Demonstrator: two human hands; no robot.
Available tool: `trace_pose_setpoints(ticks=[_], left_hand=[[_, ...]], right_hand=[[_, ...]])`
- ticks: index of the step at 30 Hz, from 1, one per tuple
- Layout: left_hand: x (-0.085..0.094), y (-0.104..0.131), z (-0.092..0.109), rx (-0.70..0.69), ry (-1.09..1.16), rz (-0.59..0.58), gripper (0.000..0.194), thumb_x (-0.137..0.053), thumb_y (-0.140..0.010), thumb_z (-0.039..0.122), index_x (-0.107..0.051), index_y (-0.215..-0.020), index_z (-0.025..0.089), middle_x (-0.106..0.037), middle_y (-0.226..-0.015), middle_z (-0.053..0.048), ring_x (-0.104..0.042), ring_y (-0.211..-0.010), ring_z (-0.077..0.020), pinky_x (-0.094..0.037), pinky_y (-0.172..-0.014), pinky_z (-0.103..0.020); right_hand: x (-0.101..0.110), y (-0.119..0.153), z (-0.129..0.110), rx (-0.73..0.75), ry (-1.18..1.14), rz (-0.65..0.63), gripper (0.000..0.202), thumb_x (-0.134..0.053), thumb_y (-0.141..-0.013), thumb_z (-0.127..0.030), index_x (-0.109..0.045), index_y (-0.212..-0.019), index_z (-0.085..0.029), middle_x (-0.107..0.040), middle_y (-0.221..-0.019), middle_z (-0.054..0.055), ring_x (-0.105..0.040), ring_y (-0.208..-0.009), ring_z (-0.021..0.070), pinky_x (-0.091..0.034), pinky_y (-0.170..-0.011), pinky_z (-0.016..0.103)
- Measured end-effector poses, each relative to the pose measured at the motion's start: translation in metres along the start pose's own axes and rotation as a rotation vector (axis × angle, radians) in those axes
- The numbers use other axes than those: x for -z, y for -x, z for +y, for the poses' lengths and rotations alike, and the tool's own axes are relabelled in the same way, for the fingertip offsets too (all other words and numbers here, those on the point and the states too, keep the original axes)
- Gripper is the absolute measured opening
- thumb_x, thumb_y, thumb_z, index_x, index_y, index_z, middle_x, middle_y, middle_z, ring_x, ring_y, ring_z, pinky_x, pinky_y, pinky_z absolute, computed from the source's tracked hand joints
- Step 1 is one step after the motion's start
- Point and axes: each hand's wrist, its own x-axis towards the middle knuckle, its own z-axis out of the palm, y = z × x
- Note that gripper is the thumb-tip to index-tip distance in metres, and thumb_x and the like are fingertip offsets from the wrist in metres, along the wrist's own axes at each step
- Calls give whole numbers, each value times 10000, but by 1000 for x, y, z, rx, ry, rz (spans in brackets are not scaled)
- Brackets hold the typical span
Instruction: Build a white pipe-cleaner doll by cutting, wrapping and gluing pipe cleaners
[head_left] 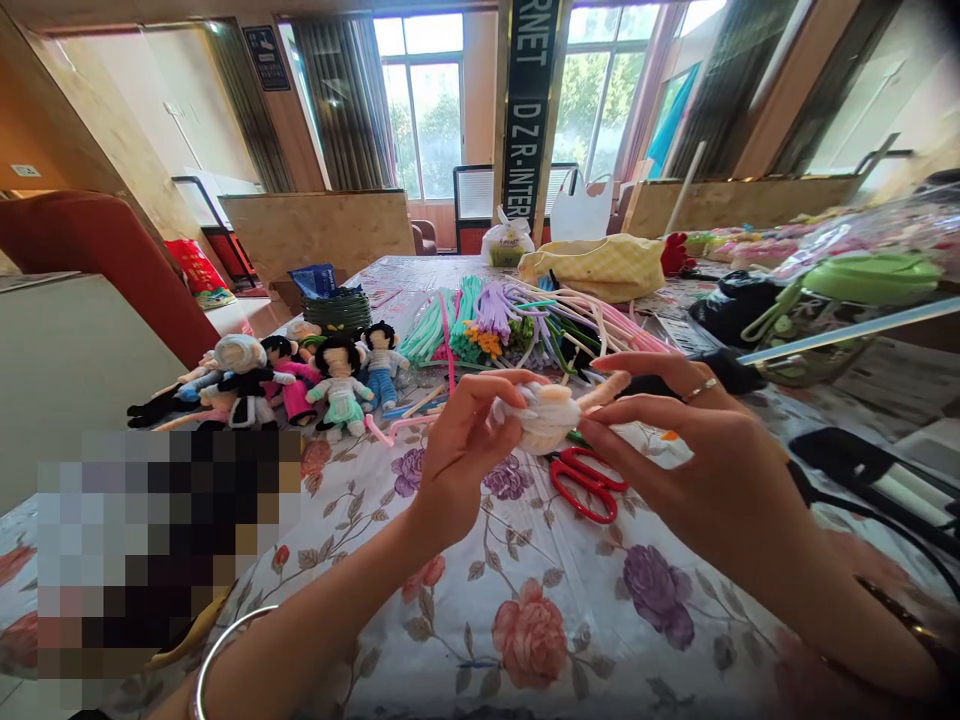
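Note:
My left hand is closed around the left side of a small fuzzy doll piece, white with a cream patch, held above the table. At its right side, the thumb and fingers of my right hand pinch the piece near a beige fuzzy stem that sticks out. My fingers hide part of the join. Just below and behind the piece lie red-handled scissors on the flowered tablecloth.
Several finished fuzzy dolls sit at the left. Behind my hands lie bundles of coloured pipe cleaners and a yellow checked bag. To the right are a long translucent stick and a green-lidded jar.

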Motion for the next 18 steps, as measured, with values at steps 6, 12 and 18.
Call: trace_pose_setpoints(ticks=[6,12,18], left_hand=[[2,4,-1,-111,-113,-92,223,-470,-851,66,-551,-985,226,-580,-1134,-56,-545,-1069,-192,-438,-909,-366],[4,6,-3,-151,-153,-155,253,-455,-859,63,-544,-1025,232,-566,-1165,-58,-531,-1102,-203,-435,-918,-393],[-1,0,0,68,28,43,160,-504,-860,134,-561,-959,247,-584,-1097,-20,-551,-1020,-142,-454,-839,-268]], right_hand=[[-2,1,-6,76,66,76,88,-640,-755,-181,-686,-681,-198,-669,-1003,96,-599,-962,259,-513,-751,412],[-8,5,-9,93,87,126,79,-635,-750,-141,-665,-683,-170,-669,-1002,119,-598,-904,254,-509,-748,436],[-10,5,-7,63,74,132,48,-651,-764,-179,-687,-743,-202,-660,-1019,88,-594,-923,247,-527,-695,403]])
